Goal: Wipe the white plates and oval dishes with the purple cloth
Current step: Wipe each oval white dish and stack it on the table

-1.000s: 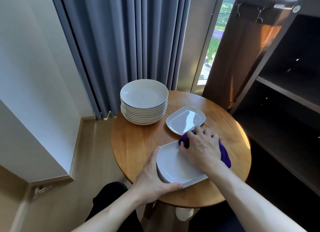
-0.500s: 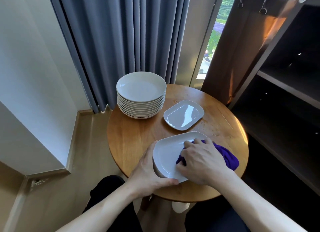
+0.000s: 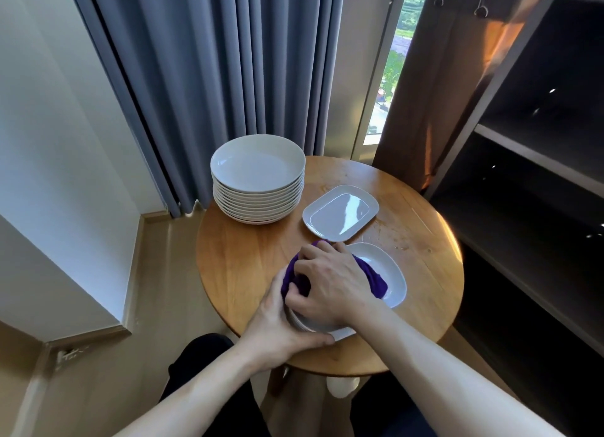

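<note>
The soft, bunched purple cloth (image 3: 373, 279) sits under the right hand (image 3: 330, 286), whose fingers (image 3: 305, 266) are curled over it and grip it, pressing it onto the left half of the near white oval dish (image 3: 384, 265); folds of cloth spill out past the knuckles on the left and trail out from under the palm on the right; the left hand (image 3: 279, 332) holds the near-left rim of that dish, thumb laid along the near edge, though its fingers are hidden behind the cloth and the right hand; the dish is glossy, shallow and smooth-rimmed, lying on the near right part of the round wooden table (image 3: 242, 266), whose varnished top shows warm grain; just beyond it lies a smaller white rounded-rectangle dish (image 3: 340, 213), shiny with window glare, and on the far left stands a stack of white round plates (image 3: 258, 178), deep and evenly nested; pleated grey curtains (image 3: 202, 77) hang behind, and a dark shelf unit (image 3: 539, 149) stands to the right; half a second ago the cloth and right hand were over the dish's right end, leaving the left bare; now they have swept to the left and the right end lies bare, while the left hand has kept its hold.
</note>
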`<state>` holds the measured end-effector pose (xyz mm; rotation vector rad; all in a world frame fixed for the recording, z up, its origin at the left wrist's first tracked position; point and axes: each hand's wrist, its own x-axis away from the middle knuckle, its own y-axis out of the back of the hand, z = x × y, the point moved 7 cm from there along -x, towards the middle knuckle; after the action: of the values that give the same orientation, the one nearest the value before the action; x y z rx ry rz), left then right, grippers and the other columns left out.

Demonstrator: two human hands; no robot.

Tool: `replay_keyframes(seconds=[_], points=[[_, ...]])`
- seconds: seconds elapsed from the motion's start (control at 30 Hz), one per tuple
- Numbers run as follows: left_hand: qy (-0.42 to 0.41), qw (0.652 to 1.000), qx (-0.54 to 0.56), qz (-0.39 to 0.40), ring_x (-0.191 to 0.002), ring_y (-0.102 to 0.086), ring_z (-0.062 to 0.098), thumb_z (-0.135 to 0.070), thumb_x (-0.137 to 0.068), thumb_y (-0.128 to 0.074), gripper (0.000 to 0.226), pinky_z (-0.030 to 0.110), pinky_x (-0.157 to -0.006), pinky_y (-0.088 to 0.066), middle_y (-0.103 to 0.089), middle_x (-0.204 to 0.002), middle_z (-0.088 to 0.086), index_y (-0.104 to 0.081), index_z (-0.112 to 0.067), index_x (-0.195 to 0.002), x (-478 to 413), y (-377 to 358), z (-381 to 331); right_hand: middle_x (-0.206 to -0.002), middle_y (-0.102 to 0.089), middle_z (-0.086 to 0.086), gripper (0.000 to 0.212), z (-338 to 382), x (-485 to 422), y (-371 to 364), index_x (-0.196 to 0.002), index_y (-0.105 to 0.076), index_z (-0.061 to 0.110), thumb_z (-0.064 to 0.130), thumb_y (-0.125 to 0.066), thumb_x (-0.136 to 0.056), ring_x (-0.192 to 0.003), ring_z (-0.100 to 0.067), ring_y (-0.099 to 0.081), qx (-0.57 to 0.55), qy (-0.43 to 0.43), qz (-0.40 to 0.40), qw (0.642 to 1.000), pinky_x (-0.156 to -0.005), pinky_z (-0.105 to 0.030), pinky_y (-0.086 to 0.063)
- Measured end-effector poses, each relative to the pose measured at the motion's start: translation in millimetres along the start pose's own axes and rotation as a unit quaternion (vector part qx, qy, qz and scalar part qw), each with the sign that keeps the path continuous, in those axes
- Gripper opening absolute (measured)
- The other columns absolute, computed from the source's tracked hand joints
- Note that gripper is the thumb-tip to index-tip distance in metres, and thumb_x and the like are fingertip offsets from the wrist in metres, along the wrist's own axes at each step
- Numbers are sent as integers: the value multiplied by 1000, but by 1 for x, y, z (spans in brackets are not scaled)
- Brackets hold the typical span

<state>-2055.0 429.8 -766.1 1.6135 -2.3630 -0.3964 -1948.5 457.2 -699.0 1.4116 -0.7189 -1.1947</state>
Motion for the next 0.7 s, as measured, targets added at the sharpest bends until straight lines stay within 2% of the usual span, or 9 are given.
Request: replay_keyframes(seconds=[0.13,0.27,0.33,0.5,0.6,0.7], points=[[9,999,-30,2,-133,-39,-10,-75,-40,-91,134,18,-105,-43,-37,-142,-39,-13,-60,-148,0,1,-2,-85,-57,6,41,-15,-6,0,-75,-68,23,57,-46,-83,-82,-21,-51,44,-39,-20,998,-80,-39,-42],[1,999,-44,-1,-123,-37,-23,-73,-42,-92,118,14,-92,-44,-37,-132,-49,-16,-76,-133,0,5,-7,-97,-60,2,46,-43,-9,4,-86,-71,21,57,-42,-89,-90,-25,-52,106,-100,8,989,-86,-43,-40],[0,998,-54,-10,-122,-34,-26,-74,-42,-92,116,12,-90,-41,-37,-132,-49,-16,-77,-130,2,7,-7,-100,-61,0,44,-60,-3,9,-92,-72,20,53,-43,-93,-94,-28,-54,145,-146,24,978,-89,-46,-40],[7,997,-70,-12,-118,-27,-32,-84,-34,-86,119,10,-86,-37,-31,-125,-56,-9,-81,-125,3,8,-8,-125,-63,-6,46,-96,26,24,-113,-69,18,49,-39,-97,-116,-31,-54,201,-265,79,940,-97,-49,-41],[3,998,-67,-20,-122,-32,-27,-82,-34,-87,122,11,-86,-39,-34,-128,-52,-11,-78,-129,2,8,-7,-116,-66,-7,47,-81,45,28,-107,-69,16,51,-39,-95,-109,-31,-55,201,-278,92,935,-94,-49,-39],[-18,998,-50,-22,-120,-35,-27,-81,-33,-87,118,4,-79,-43,-39,-130,-49,-18,-78,-129,2,7,-8,-104,-67,-7,49,-53,54,32,-95,-70,16,51,-37,-91,-102,-31,-57,161,-239,92,953,-93,-50,-39]])
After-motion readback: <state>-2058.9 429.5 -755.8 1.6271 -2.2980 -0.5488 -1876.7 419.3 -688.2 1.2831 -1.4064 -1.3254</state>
